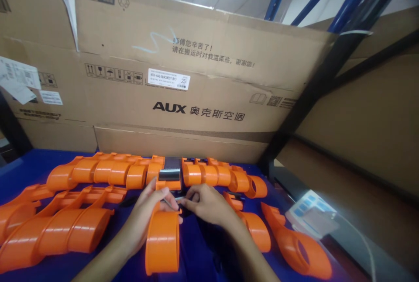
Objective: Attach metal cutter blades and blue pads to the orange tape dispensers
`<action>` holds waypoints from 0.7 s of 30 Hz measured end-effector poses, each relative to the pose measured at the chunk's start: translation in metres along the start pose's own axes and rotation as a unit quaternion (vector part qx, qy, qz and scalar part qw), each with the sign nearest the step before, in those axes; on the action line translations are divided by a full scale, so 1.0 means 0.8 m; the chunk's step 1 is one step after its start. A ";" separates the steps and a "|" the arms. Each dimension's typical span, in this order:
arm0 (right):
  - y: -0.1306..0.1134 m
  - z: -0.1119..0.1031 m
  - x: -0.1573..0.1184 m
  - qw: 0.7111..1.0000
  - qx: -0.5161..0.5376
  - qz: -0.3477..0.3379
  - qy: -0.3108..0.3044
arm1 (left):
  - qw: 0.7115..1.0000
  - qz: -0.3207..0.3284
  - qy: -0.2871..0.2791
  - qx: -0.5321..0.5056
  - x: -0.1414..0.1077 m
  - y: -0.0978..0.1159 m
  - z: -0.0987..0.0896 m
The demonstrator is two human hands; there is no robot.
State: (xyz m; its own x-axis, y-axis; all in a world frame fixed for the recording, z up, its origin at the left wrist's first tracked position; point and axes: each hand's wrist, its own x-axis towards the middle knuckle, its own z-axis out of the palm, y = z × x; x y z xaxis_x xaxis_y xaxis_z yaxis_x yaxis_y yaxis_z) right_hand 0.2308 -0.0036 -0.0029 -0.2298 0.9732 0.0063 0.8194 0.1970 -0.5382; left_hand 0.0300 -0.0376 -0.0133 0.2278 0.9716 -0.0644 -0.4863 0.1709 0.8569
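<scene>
Low in the middle, my left hand is closed around the narrow end of an orange plastic tape dispenser, whose round loop hangs toward me. Fingers bent, my right hand pinches a thin pale strip against that same end. The strip's exact kind is partly hidden by my fingertips. Just beyond my hands stands another dispenser with a black part and a toothed metal edge. My left fingers cover much of the held dispenser's narrow end.
Rows of orange dispensers lie on the blue surface, at the back, left and right. A large cardboard box forms the back wall. A dark rack post slants at right, near a white-and-blue box and a pale cable.
</scene>
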 end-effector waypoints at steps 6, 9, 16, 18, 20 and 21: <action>0.006 0.002 0.007 1.000 0.023 -0.005 -0.014 | 1.000 0.009 0.005 0.004 -0.004 0.002 0.004; 0.007 0.005 0.008 0.999 0.028 -0.002 -0.017 | 1.000 0.004 0.006 0.004 -0.006 0.003 0.007; 0.008 0.004 0.007 0.998 0.055 0.005 -0.011 | 1.000 -0.004 0.001 -0.003 -0.007 0.005 0.007; 0.009 0.003 0.006 0.998 0.067 0.006 -0.007 | 1.000 -0.003 0.003 -0.003 -0.007 0.005 0.008; 0.010 0.003 0.006 0.997 0.082 0.006 0.000 | 1.000 0.000 0.005 -0.003 -0.008 0.006 0.009; 0.010 0.003 0.005 0.996 0.092 0.005 0.003 | 1.000 0.001 0.006 -0.003 -0.008 0.006 0.010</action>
State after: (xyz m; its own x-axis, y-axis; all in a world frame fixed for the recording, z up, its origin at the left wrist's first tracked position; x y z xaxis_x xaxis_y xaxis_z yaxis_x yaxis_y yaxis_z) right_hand 0.2355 0.0018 -0.0091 -0.2181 0.9759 0.0049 0.7113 0.1624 -0.6839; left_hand 0.0327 -0.0442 -0.0050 0.2163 0.9738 -0.0700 -0.4921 0.1706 0.8537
